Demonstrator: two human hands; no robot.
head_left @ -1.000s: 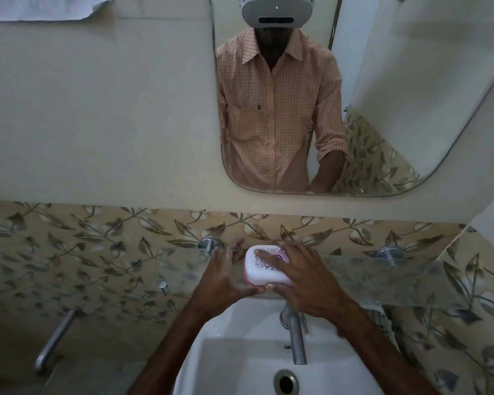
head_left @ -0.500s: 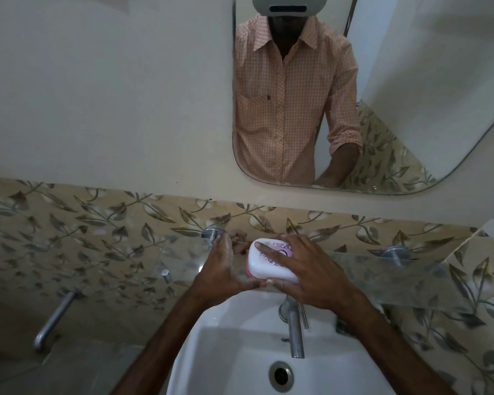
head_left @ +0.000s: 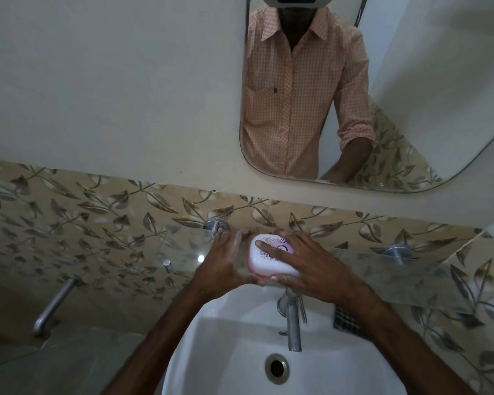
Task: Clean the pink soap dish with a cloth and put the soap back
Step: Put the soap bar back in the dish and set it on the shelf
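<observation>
No change: left hand (head_left: 226, 263) and right hand (head_left: 305, 266) still grip closed pink soap dish (head_left: 267, 266) on glass shelf (head_left: 397, 275); cleaning looks unstarted.

Leaf-patterned tiles (head_left: 97, 223) under a cream wall (head_left: 111, 81) and mirror (head_left: 411, 81).

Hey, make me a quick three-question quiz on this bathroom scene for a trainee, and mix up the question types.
1. True or false: only one hand touches the soap dish.
2. Where is the soap dish? A) at the glass shelf, above the tap and sink; B) down in the basin; C) out of view.
3. Which hand has its fingers spread across the dish's white lid?

Key
1. False: the left hand and the right hand both hold it.
2. A.
3. The right hand.
</observation>
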